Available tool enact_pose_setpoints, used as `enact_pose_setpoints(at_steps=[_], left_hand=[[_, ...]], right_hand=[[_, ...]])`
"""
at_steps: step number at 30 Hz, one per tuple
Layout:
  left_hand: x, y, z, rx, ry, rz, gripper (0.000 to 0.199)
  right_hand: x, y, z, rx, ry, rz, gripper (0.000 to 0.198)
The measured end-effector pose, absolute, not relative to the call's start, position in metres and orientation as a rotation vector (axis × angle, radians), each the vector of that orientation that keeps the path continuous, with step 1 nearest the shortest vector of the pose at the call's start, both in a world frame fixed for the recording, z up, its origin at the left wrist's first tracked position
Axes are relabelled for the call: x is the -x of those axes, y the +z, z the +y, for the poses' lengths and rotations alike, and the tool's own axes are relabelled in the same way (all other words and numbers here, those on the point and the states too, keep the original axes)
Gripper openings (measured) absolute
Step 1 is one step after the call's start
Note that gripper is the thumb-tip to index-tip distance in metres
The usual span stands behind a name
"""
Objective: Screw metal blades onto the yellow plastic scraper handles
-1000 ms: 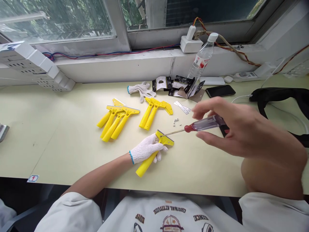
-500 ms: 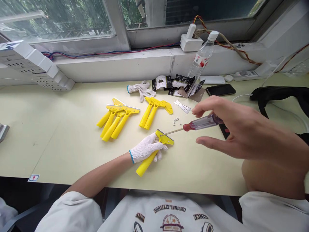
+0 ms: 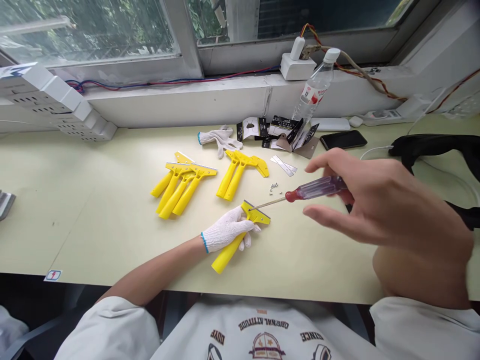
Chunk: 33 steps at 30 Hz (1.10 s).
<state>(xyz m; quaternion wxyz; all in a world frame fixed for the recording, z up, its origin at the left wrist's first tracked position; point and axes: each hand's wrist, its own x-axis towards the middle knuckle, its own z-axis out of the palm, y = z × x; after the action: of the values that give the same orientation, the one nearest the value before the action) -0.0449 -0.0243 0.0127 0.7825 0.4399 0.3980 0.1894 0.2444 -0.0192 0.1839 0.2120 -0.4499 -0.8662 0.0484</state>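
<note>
The thumb and forefinger of the bare right hand (image 3: 393,202) stand well apart, neither pinching the screwdriver (image 3: 317,188); its clear handle runs back among the other fingers, whose grip I can't make out from here. The gloved left hand (image 3: 229,231) is closed around the neck of a yellow scraper (image 3: 227,255), thumb laid across the front. That scraper sits low over the near part of the table (image 3: 322,272), head up and away from the person, handle slanting back toward them.

The driver's tip meets the scraper's head near one end, so I'd judge a screw is being worked there, though it's too small to see. Another turn would call for the fingers to close on the handle while the left hand holds the head steady and the tip stays in line.

The scraper itself is bright, smooth yellow, with a flared head, a dark-edged metal strip along its front and a thick round handle.

Just beyond lie a few loose screws (image 3: 276,185) and two crossed blades (image 3: 279,164). Four more scrapers (image 3: 187,196) are heaped to the left, and further yellow parts (image 3: 234,184) rest near a spare glove (image 3: 220,140).
</note>
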Motion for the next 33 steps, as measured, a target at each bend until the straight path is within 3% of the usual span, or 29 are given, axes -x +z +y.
enact_pose_setpoints(at_steps=[3,8,11,17,21,26,33], left_hand=[[0.045,0.012,-0.024,-0.950,0.408,0.861,0.039],[0.045,0.014,-0.024,-0.945,0.407,0.869,0.037],[0.045,0.015,-0.025,-0.942,0.409,0.868,0.038],[0.045,0.014,-0.024,-0.955,0.405,0.864,0.038],[0.045,0.015,-0.024,-0.944,0.398,0.868,0.038],[0.046,0.017,-0.024,-0.937,0.404,0.862,0.040],[0.047,0.016,-0.023,-0.919,0.426,0.791,0.041]], right_hand=[[-0.246,0.182,-0.018,1.361,0.071,-2.372,0.039],[-0.248,0.188,-0.017,1.011,0.368,-2.522,0.008],[-0.247,0.188,-0.019,0.960,0.391,-2.515,0.019],[-0.241,0.185,-0.018,1.359,0.062,-2.378,0.031],[-0.245,0.186,-0.011,0.989,0.191,-2.447,0.006],[-0.255,0.185,-0.004,0.747,0.349,-2.452,0.023],[-0.251,0.182,0.008,0.746,0.550,-2.308,0.021]])
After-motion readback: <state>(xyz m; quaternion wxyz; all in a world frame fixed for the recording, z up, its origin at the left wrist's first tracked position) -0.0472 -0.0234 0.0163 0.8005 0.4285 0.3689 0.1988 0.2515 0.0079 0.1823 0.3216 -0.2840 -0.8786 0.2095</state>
